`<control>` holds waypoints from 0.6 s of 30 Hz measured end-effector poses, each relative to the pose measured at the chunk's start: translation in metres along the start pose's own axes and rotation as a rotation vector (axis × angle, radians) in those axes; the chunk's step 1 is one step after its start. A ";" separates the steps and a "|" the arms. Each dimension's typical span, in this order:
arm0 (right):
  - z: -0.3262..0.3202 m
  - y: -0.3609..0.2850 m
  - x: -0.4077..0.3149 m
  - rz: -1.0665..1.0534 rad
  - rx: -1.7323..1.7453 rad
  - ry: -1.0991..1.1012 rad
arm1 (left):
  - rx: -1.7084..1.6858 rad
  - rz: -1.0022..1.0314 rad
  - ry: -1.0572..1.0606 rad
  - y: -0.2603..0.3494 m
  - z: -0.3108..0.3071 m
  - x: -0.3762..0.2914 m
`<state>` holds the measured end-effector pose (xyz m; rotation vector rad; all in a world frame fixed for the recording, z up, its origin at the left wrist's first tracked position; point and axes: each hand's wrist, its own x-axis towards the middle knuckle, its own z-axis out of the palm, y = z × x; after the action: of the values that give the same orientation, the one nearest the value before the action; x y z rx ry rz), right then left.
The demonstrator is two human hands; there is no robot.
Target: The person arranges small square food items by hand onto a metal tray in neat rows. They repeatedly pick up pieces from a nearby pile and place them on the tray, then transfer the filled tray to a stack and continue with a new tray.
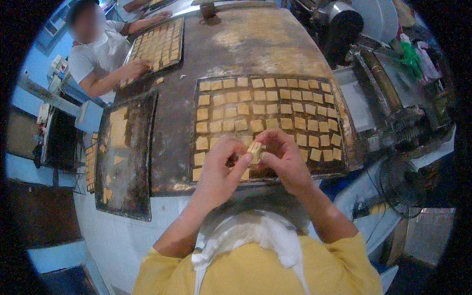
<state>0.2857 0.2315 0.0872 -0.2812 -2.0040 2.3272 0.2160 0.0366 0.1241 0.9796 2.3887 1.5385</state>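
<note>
Between the fingertips of both hands is a small clump of pale yellow dough (pixel 254 152), held above the near part of a dark baking tray (pixel 267 177). My left hand (pixel 225 167) pinches it from the left with thumb and fingers. From the right, my right hand (pixel 285 156) grips the same dough. Rows of flat square dough pieces (pixel 259 96) cover much of the tray, and my hands hide some of the nearest ones.
A second dark tray (pixel 136 162) at left bears dough sheets and scraps (pixel 118 129). Across the table, a co-worker (pixel 99 48) reaches over another filled tray (pixel 180 44). A dark cup (pixel 208 10) stands at the far edge. Roller machinery (pixel 379 77) and a fan (pixel 402 184) are at right.
</note>
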 end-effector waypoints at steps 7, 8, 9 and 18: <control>0.007 -0.007 -0.007 0.004 0.034 -0.013 | -0.077 -0.049 0.015 -0.011 0.001 0.001; 0.007 -0.008 -0.007 0.055 0.036 -0.051 | -0.139 -0.089 -0.012 -0.012 0.001 0.000; 0.006 -0.010 -0.007 0.064 0.055 -0.095 | -0.184 -0.119 -0.036 -0.013 0.001 -0.001; -0.016 -0.023 -0.021 0.162 0.081 0.002 | 0.027 -0.038 -0.032 -0.008 0.002 -0.004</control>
<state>0.3070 0.2476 0.1096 -0.4564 -1.9478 2.4941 0.2165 0.0337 0.1158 0.9515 2.3975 1.4703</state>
